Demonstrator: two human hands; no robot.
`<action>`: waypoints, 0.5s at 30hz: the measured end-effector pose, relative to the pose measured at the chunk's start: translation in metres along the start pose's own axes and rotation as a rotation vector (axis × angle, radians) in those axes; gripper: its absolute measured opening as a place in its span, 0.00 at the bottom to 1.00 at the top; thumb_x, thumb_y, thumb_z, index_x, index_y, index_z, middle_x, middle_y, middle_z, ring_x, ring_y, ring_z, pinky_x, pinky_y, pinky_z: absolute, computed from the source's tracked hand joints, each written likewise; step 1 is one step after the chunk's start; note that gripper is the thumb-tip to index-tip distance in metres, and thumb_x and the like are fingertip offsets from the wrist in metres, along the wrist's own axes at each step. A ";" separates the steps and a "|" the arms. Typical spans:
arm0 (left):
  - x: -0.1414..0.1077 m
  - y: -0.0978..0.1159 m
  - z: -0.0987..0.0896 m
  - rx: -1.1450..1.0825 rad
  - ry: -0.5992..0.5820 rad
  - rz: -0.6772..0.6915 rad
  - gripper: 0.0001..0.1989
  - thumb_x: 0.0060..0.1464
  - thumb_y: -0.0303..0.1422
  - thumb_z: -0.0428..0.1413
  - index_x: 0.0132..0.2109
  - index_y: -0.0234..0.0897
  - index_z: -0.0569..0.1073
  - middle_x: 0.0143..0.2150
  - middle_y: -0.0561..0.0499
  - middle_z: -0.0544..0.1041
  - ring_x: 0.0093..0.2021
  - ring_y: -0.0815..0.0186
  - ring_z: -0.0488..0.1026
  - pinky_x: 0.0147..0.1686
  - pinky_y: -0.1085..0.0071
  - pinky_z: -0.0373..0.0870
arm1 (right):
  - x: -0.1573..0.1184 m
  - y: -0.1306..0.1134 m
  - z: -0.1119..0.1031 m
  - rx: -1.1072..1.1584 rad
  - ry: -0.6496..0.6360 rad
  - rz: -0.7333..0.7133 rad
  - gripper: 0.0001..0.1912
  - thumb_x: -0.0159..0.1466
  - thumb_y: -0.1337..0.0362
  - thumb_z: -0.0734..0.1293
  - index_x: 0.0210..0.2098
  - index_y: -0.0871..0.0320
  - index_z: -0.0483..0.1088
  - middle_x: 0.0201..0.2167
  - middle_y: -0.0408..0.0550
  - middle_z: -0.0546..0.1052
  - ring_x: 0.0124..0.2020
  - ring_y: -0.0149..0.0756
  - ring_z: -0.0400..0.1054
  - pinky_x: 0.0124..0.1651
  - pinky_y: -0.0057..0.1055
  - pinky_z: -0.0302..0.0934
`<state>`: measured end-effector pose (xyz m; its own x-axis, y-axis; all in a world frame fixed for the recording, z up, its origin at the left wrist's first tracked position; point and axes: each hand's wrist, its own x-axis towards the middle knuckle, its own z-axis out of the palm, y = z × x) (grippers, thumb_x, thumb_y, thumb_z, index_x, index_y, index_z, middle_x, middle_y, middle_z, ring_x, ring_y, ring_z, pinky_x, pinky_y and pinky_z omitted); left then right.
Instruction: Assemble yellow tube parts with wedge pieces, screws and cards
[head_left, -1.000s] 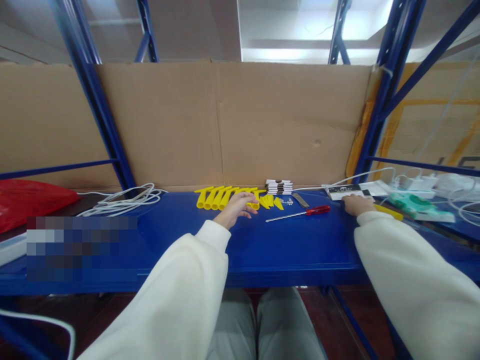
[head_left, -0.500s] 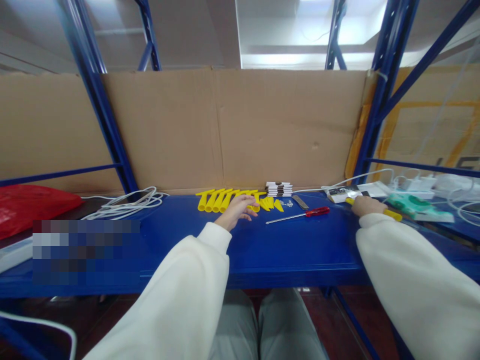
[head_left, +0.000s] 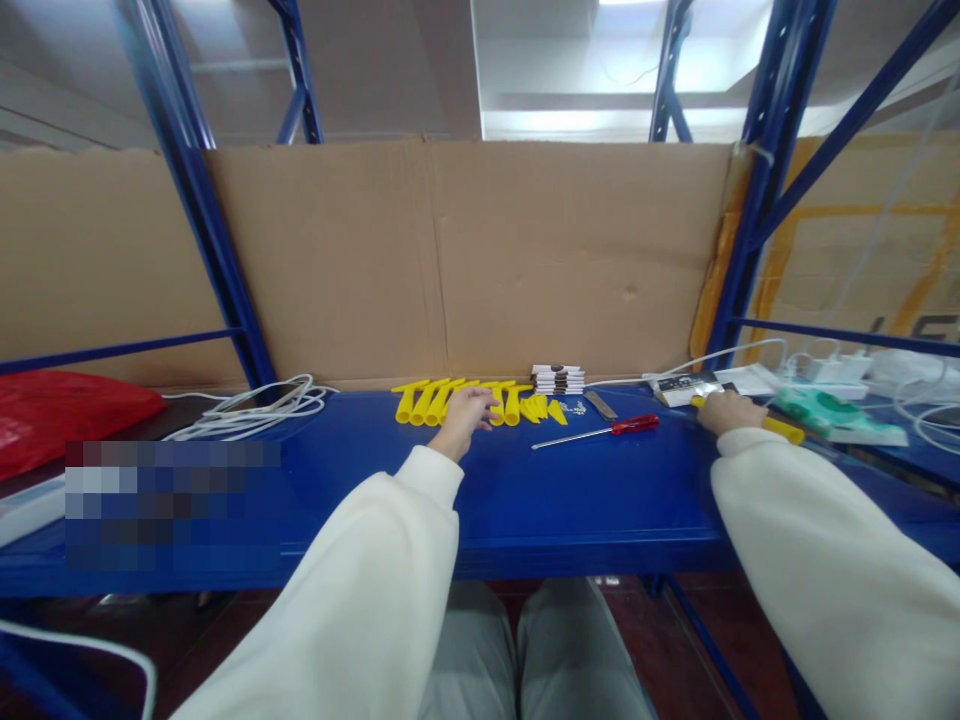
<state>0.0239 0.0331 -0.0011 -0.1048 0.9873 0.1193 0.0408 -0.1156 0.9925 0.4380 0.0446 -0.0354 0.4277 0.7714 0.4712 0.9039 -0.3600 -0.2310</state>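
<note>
My left hand (head_left: 468, 414) hovers at a row of yellow plastic tubes with flared ends (head_left: 430, 402), its fingers loosely spread with nothing visible in them; it hides part of the row. Over on the right, my right hand (head_left: 729, 412) is closed around a yellow tube-shaped piece (head_left: 784, 430), whose two ends stick out past the fist. Small yellow wedge-shaped pieces (head_left: 556, 412) lie right of the row. Beside them are tiny light bits (head_left: 576, 408), a flat grey metal strip (head_left: 600, 404) and a red-handled screwdriver (head_left: 636, 425).
A stack of small white-and-dark packets (head_left: 558, 379) stands against the cardboard wall (head_left: 570, 250). Coiled white cable (head_left: 262, 408) and a red bag (head_left: 67, 415) lie left on the blue table (head_left: 585, 500). A green-and-white package (head_left: 832, 410) and white plugs are at right.
My left hand has shifted slightly left along the yellow row, uncovering the tubes at its right end. My right hand has moved very slightly left, still on the yellow piece.
</note>
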 end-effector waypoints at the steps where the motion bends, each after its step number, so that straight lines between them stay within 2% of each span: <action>1: 0.003 -0.001 -0.001 -0.006 0.059 0.018 0.08 0.52 0.22 0.55 0.40 0.33 0.72 0.35 0.45 0.79 0.25 0.71 0.74 0.19 0.79 0.63 | -0.003 -0.005 -0.004 -0.071 -0.018 0.086 0.21 0.59 0.68 0.60 0.48 0.61 0.77 0.50 0.71 0.75 0.54 0.66 0.69 0.51 0.66 0.60; 4: 0.013 -0.002 -0.005 0.004 0.206 0.059 0.11 0.49 0.22 0.56 0.42 0.34 0.73 0.35 0.46 0.79 0.31 0.67 0.76 0.24 0.76 0.67 | -0.011 -0.025 -0.021 -0.115 -0.020 0.080 0.22 0.62 0.69 0.58 0.51 0.67 0.75 0.53 0.73 0.73 0.56 0.61 0.68 0.53 0.55 0.64; 6: 0.020 -0.004 -0.007 0.047 0.279 0.088 0.11 0.49 0.23 0.57 0.41 0.35 0.73 0.37 0.46 0.79 0.37 0.64 0.77 0.30 0.74 0.71 | -0.013 -0.041 -0.034 -0.073 -0.023 0.052 0.22 0.63 0.71 0.57 0.52 0.66 0.75 0.52 0.71 0.74 0.56 0.59 0.69 0.53 0.49 0.65; 10: 0.028 -0.013 -0.010 0.252 0.309 0.226 0.08 0.52 0.22 0.54 0.39 0.35 0.73 0.42 0.44 0.79 0.47 0.61 0.76 0.48 0.68 0.71 | -0.009 -0.076 -0.052 0.084 0.083 0.016 0.20 0.64 0.66 0.59 0.48 0.64 0.77 0.50 0.68 0.76 0.52 0.58 0.72 0.50 0.47 0.66; 13: 0.026 -0.018 -0.012 0.527 0.275 0.301 0.11 0.50 0.22 0.56 0.41 0.37 0.74 0.47 0.42 0.78 0.55 0.55 0.72 0.56 0.61 0.65 | -0.010 -0.101 -0.048 0.268 0.181 0.022 0.18 0.63 0.64 0.60 0.46 0.61 0.78 0.46 0.65 0.79 0.48 0.55 0.74 0.48 0.44 0.67; 15: 0.022 -0.018 -0.015 0.668 0.321 0.286 0.15 0.49 0.23 0.57 0.46 0.39 0.73 0.54 0.40 0.75 0.60 0.50 0.67 0.57 0.56 0.63 | -0.016 -0.113 -0.037 0.374 0.213 0.015 0.18 0.63 0.65 0.60 0.45 0.61 0.78 0.43 0.64 0.80 0.46 0.53 0.75 0.47 0.42 0.68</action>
<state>0.0064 0.0555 -0.0159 -0.2769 0.8379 0.4704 0.6864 -0.1701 0.7071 0.3296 0.0538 0.0149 0.4684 0.6281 0.6214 0.8488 -0.1248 -0.5137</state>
